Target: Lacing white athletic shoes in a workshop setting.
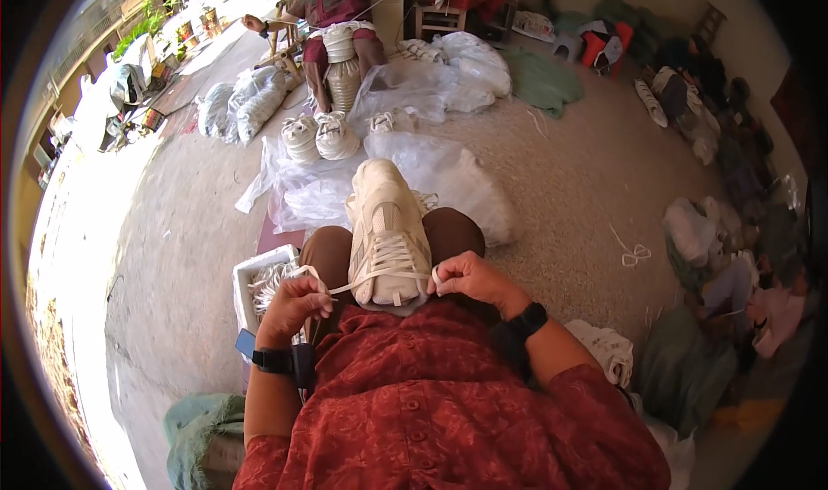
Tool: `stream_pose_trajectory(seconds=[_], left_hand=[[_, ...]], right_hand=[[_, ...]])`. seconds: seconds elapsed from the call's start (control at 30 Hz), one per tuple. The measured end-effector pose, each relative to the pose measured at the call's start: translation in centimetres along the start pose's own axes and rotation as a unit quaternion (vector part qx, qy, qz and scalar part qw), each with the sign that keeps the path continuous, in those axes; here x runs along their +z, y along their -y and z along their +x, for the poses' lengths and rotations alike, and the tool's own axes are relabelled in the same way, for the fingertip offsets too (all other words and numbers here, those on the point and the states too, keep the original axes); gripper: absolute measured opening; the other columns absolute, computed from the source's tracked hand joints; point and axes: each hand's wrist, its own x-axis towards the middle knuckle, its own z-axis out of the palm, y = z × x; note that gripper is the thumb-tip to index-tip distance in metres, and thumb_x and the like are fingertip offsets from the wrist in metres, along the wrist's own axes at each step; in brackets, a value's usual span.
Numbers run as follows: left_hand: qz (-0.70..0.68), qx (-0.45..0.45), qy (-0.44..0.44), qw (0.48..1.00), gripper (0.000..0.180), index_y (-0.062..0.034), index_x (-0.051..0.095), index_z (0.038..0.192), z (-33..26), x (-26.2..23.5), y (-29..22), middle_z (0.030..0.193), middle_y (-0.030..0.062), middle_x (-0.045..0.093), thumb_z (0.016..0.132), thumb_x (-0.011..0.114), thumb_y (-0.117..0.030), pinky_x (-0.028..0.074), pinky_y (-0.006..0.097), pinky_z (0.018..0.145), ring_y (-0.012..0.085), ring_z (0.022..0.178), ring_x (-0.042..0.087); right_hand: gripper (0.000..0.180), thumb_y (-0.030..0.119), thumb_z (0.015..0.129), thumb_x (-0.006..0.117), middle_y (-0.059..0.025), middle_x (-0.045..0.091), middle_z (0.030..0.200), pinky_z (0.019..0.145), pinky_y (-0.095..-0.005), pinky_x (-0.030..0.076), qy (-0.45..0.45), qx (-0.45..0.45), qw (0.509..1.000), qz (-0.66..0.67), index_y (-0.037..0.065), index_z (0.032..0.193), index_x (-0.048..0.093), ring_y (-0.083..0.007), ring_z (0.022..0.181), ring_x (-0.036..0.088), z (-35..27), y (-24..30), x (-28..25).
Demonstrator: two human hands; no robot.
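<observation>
A cream-coloured shoe rests between my knees, its toe pointing away from me and its heel opening toward my body. White lace criss-crosses its front. My left hand, just left of the shoe's opening, pinches one lace end, which loops over the fingers. My right hand, close against the opening's right side, is closed on the other lace end. Between the hands the lace runs across the shoe's top. Both wrists wear dark bands.
A white box of laces stands beside my left leg. Ahead, white shoe bundles sit on clear plastic bags. Beyond them a seated co-worker stretches laces over a shoe stack. Bags and cloth heaps line the right; a loose lace lies on the floor.
</observation>
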Motion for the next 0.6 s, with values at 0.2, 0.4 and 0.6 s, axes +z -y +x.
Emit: stream_pose_trajectory(seconds=[0.2,0.4,0.6], left_hand=[[-0.013,-0.042,0.146,0.988,0.013,-0.0010,0.066,0.084,2.7,2.8,-0.6,0.083,0.0091,0.067,0.080,0.069,-0.013,0.052,0.025,0.061,0.0155,0.073,0.065],[-0.076,0.057,0.047,0.994,0.009,-0.0009,0.066,0.087,4.2,3.7,-0.3,0.111,0.0085,0.063,0.080,0.066,-0.006,0.048,0.025,0.077,0.0122,0.089,0.059],[-0.075,0.036,-0.022,0.996,0.009,-0.0006,0.065,0.088,3.3,3.8,0.8,0.104,0.0049,0.063,0.080,0.065,-0.004,0.047,0.024,0.079,0.0108,0.085,0.058]], right_hand=[[0.019,-0.006,0.073,0.066,-0.0094,0.059,0.108,0.065,-0.0241,0.042,-0.109,-0.118,0.986,0.039,0.000,0.068,0.049,-0.0079,0.066,0.047,2.9,-1.4,2.1],[0.016,-0.003,0.071,0.067,-0.0099,0.059,0.083,0.057,-0.0289,0.042,-0.274,-0.184,0.921,-0.209,0.001,0.072,0.052,-0.0151,0.062,0.050,2.2,-3.1,3.1],[0.016,0.001,0.072,0.065,-0.0175,0.053,0.065,0.053,-0.0376,0.042,-0.326,-0.134,0.892,-0.283,0.001,0.069,0.050,-0.0336,0.059,0.053,2.7,-3.3,4.5]])
